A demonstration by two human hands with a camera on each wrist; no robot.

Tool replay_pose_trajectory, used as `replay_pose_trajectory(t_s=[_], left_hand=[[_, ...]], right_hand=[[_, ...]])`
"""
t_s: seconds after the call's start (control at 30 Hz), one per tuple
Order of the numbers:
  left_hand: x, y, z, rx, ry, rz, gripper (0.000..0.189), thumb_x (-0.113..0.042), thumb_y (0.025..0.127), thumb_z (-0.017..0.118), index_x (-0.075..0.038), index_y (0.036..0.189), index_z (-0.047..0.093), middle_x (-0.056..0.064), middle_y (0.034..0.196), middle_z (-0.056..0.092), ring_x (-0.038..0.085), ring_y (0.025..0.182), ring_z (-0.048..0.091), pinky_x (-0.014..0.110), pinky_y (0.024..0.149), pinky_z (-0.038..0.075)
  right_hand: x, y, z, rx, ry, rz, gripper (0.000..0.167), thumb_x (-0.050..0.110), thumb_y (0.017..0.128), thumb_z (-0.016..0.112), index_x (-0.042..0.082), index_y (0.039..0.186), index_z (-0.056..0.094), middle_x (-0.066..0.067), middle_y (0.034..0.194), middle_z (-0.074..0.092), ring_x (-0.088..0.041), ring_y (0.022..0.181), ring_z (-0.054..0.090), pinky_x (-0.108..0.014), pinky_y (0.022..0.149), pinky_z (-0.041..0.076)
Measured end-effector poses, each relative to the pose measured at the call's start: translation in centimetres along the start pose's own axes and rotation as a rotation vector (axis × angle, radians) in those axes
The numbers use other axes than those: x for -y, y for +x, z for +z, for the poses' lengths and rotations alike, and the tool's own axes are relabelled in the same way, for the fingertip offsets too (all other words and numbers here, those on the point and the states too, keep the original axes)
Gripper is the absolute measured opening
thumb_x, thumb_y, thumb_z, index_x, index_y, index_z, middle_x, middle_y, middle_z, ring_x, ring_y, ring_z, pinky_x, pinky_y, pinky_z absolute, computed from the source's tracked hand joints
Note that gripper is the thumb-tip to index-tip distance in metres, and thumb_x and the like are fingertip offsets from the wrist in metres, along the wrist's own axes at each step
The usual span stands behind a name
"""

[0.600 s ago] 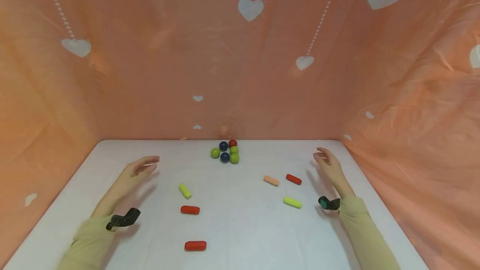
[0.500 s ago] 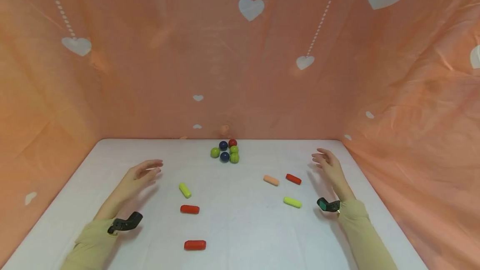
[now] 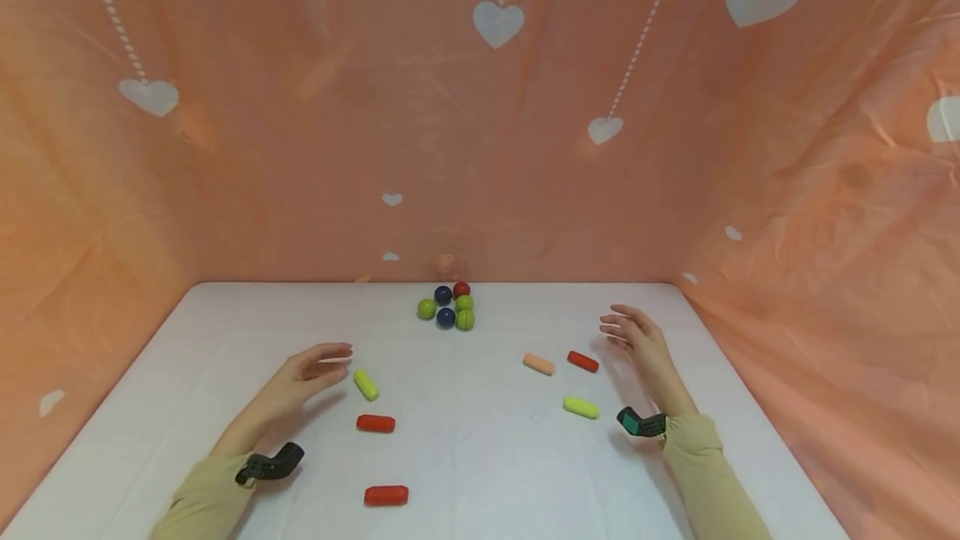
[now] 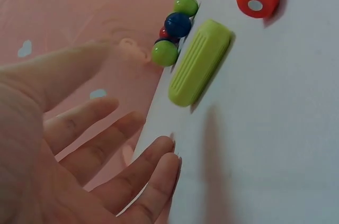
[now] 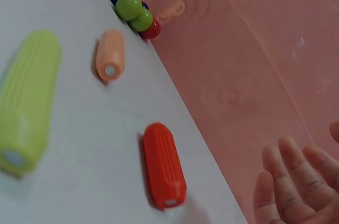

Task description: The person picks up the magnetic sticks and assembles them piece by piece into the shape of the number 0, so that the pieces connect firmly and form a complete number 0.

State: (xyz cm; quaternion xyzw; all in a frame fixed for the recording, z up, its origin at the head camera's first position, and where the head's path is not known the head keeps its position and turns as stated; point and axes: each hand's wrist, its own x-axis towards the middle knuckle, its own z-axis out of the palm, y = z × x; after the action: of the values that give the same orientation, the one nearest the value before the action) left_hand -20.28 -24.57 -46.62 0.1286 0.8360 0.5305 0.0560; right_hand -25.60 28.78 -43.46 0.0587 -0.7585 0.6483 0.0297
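My left hand (image 3: 300,380) hovers over the left side of the table, its relaxed fingers just left of a yellow-green ridged rod (image 3: 366,384). That hand holds nothing. Closer to me on this side lie a red rod (image 3: 376,423) and another red rod (image 3: 386,495). My right hand (image 3: 643,348) is also raised, with loosely bent fingers and nothing in them. Nearest to it is a red rod (image 5: 164,166) with a pale disc in its end. A peach rod (image 5: 110,55) and a yellow-green rod (image 5: 29,99) lie farther to its left.
Toward the table's back edge sits a cluster of balls: blue (image 3: 446,318), green (image 3: 427,308) and red (image 3: 461,290). A pink cloth (image 3: 322,148) with white hearts encloses the white tabletop (image 3: 480,473) behind and at the sides. Each wrist wears a black camera.
My left hand has moved right and toward me, close to the yellow-green rod. The right hand has shifted left, nearer the red rod. The rods and balls stay where they were.
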Motion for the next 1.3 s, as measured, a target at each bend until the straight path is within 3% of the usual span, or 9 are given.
replay_pose_trajectory(t_s=[0.13, 0.33, 0.67, 0.97, 1.17, 1.3], left_hand=[[0.0, 0.5, 0.4, 0.035, 0.006, -0.031, 0.065, -0.032, 0.085, 0.073, -0.009, 0.139, 0.046, 0.014, 0.137, 0.051, 0.035, 0.123, 0.048, 0.048, 0.097, 0.044], [-0.1, 1.4, 0.8, 0.043, 0.042, -0.005, 0.065, -0.025, 0.079, 0.08, -0.01, 0.136, 0.051, 0.006, 0.127, 0.059, 0.028, 0.115, 0.051, 0.03, 0.089, 0.045], [-0.3, 1.7, 1.3, 0.087, 0.027, -0.012, 0.053, -0.017, 0.078, 0.08, -0.012, 0.127, 0.059, 0.002, 0.122, 0.06, 0.026, 0.112, 0.048, 0.043, 0.095, 0.039], [-0.2, 1.8, 1.6, 0.092, 0.071, 0.006, 0.041, -0.013, 0.08, 0.078, -0.011, 0.118, 0.064, 0.002, 0.108, 0.064, 0.024, 0.102, 0.053, 0.031, 0.086, 0.045], [0.0, 1.8, 1.9, 0.064, 0.134, 0.034, 0.032, -0.011, 0.08, 0.078, -0.009, 0.11, 0.067, 0.0, 0.102, 0.065, 0.021, 0.094, 0.055, 0.028, 0.079, 0.046], [-0.1, 1.9, 2.3, 0.031, 0.12, -0.014, 0.032, -0.014, 0.08, 0.079, -0.011, 0.11, 0.068, 0.0, 0.105, 0.064, 0.021, 0.097, 0.055, 0.029, 0.082, 0.048]], right_hand=[[0.2, 0.1, 1.2, 0.014, 0.039, -0.004, 0.043, 0.024, 0.104, 0.042, -0.002, 0.138, 0.038, -0.028, 0.128, 0.051, -0.017, 0.107, 0.06, -0.03, 0.094, 0.047], [0.5, 0.7, 2.9, 0.044, 0.055, -0.001, 0.046, 0.027, 0.104, 0.043, -0.001, 0.14, 0.036, -0.026, 0.128, 0.051, -0.023, 0.111, 0.057, -0.03, 0.095, 0.047], [1.1, 2.0, 5.9, 0.109, 0.051, 0.029, 0.044, 0.027, 0.103, 0.046, 0.001, 0.137, 0.042, -0.022, 0.126, 0.053, -0.029, 0.114, 0.055, -0.034, 0.098, 0.045], [1.6, 2.8, 8.6, 0.196, 0.09, -0.012, 0.035, 0.02, 0.101, 0.05, 0.0, 0.129, 0.049, -0.027, 0.121, 0.055, -0.034, 0.11, 0.057, -0.044, 0.099, 0.043], [1.9, 3.3, 10.3, 0.249, 0.08, 0.014, 0.033, 0.017, 0.101, 0.05, -0.001, 0.129, 0.049, -0.026, 0.121, 0.055, -0.038, 0.113, 0.055, -0.047, 0.1, 0.042], [1.7, 4.4, 11.4, 0.282, 0.063, 0.026, 0.032, 0.014, 0.101, 0.05, -0.002, 0.129, 0.05, -0.026, 0.121, 0.056, -0.042, 0.115, 0.051, -0.05, 0.1, 0.04]])
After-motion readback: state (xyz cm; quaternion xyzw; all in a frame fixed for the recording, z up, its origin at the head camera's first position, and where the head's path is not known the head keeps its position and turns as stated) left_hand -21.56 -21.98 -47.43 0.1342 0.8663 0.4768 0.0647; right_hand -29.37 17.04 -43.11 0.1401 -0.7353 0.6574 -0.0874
